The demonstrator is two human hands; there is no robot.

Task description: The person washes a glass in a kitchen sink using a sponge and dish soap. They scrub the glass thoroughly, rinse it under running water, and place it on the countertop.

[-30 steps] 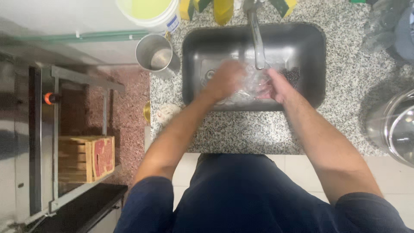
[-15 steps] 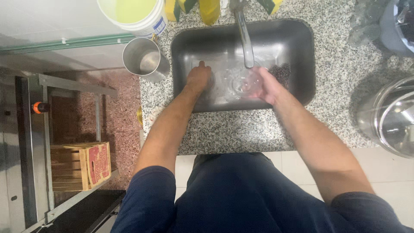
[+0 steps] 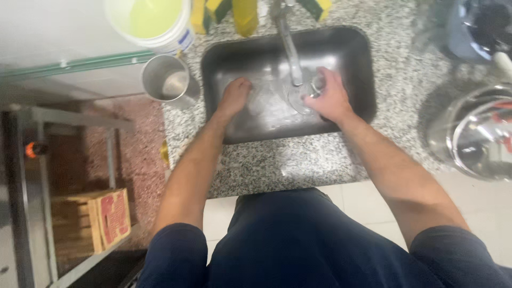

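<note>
I stand at a steel sink [image 3: 352, 53] set in a speckled granite counter [image 3: 288, 160]. My right hand [image 3: 332, 98] grips a clear drinking glass [image 3: 300, 100] just below the faucet spout [image 3: 288, 45]. My left hand [image 3: 234, 95] is apart from it, at the left of the basin, fingers down on the sink floor with nothing visible in it. Whether water is running is hard to tell.
A metal cup [image 3: 168, 82] stands left of the sink, with a pale green bucket [image 3: 152, 18] behind it. Yellow-green sponges [image 3: 245, 13] line the back edge. A large steel bowl [image 3: 480, 141] and a glass vessel [image 3: 474, 26] sit right. A wooden crate [image 3: 90, 224] rests on a low rack.
Both hands were together on the glass under the faucet. My left hand has let go and moved left to the basin floor; my right hand keeps the glass.
</note>
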